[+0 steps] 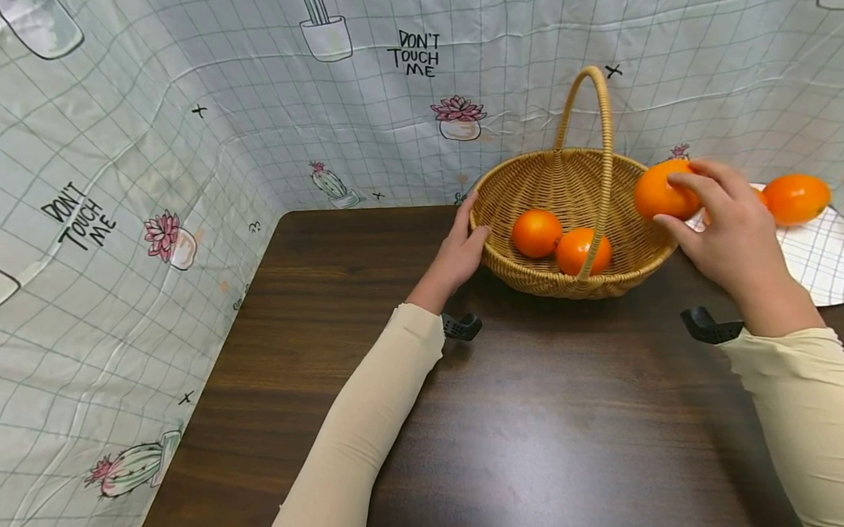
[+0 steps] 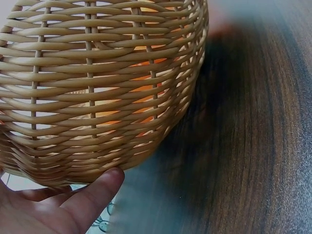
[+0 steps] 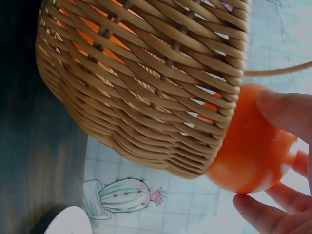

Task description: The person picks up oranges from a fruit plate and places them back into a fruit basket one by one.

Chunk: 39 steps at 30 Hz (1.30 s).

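Observation:
A wicker basket [image 1: 525, 184] with a tall arched handle stands toward the back of the table. My left hand [image 1: 457, 254] grips its left end, thumb and fingers at the rim; in the left wrist view the thumb [image 2: 100, 192] presses the weave. Two oranges, one on the left [image 1: 537, 233] and one beneath the handle [image 1: 575, 249], lie inside. Over the basket's right rim, my right hand [image 1: 735, 230] holds another orange [image 1: 662, 192] between thumb and fingertips. The right wrist view has this orange [image 3: 251, 146] right at the rim, overlapping the weave's edge.
A white plate [image 1: 832, 265] lies right of the basket, partly behind my right hand. An orange [image 1: 797, 198] rests on it, with more orange peeking out behind the hand. A printed cloth [image 1: 359, 125] hangs behind the dark wooden table [image 1: 528, 424] and along its left side.

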{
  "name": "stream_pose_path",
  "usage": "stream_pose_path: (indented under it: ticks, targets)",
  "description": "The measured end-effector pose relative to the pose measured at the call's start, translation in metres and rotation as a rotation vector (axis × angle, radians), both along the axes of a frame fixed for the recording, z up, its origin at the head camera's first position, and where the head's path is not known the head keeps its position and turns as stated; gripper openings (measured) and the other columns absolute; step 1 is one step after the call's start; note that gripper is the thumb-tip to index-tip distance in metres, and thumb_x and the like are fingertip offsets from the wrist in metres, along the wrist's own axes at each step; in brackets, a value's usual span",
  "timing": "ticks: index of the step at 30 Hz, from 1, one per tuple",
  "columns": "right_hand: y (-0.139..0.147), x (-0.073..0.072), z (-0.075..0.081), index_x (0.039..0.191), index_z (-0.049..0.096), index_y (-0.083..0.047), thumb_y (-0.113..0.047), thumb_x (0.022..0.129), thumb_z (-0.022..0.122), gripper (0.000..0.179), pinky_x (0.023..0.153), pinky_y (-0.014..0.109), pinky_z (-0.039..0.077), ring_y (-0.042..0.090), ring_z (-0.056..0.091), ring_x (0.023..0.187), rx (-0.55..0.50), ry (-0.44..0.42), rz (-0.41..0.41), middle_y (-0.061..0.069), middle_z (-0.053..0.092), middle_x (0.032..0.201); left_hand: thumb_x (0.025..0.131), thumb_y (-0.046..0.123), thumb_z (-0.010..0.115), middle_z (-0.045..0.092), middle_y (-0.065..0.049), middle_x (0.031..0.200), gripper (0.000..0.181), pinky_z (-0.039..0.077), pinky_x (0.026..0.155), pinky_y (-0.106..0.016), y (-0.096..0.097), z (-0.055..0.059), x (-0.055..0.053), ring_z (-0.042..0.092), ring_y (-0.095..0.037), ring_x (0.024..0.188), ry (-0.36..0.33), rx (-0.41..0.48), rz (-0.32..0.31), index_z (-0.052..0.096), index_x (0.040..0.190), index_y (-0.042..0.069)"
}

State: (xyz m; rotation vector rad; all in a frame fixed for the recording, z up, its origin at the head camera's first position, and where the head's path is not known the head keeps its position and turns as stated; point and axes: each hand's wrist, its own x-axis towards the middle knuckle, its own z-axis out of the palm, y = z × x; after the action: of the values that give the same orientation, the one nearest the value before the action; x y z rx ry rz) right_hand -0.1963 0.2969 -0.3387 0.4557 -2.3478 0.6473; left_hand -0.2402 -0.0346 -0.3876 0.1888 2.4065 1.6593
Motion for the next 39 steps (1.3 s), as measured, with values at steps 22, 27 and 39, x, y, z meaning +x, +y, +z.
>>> stream_pose_path:
  ticks: [22,27,39]
  targets:
    - [0.002,0.000,-0.008,0.106,0.069,0.000,-0.003,0.081,0.070,0.025,0.100,0.048,0.042,0.039,0.056,0.112,0.024,-0.013,0.000,0.019,0.064,0.118,0.102,0.036,0.038,0.020,0.000,0.162,0.059,0.036,0.111,-0.045,0.001,0.000,-0.001,0.038,-0.027,0.141,0.000,0.001,0.003,0.009,0.151,0.049]
    - [0.005,0.001,-0.011,0.105,0.069,0.000,-0.005,0.081,0.071,0.025,0.098,0.050,0.042,0.040,0.057,0.111,0.015,-0.029,-0.012,0.019,0.065,0.118,0.102,0.034,0.038,0.020,-0.001,0.162,0.059,0.038,0.110,-0.043,0.001,0.000,-0.001,0.040,-0.027,0.139,-0.006,0.017,0.003,0.010,0.151,0.049]
    - [0.017,-0.003,-0.019,0.106,0.070,-0.003,-0.012,0.084,0.069,0.025,0.102,0.047,0.041,0.040,0.056,0.112,-0.013,-0.056,-0.038,0.018,0.064,0.119,0.102,0.035,0.039,0.017,0.001,0.162,0.059,0.036,0.111,-0.044,0.002,-0.001,-0.002,0.037,-0.027,0.141,-0.010,0.023,0.006,0.010,0.151,0.049]
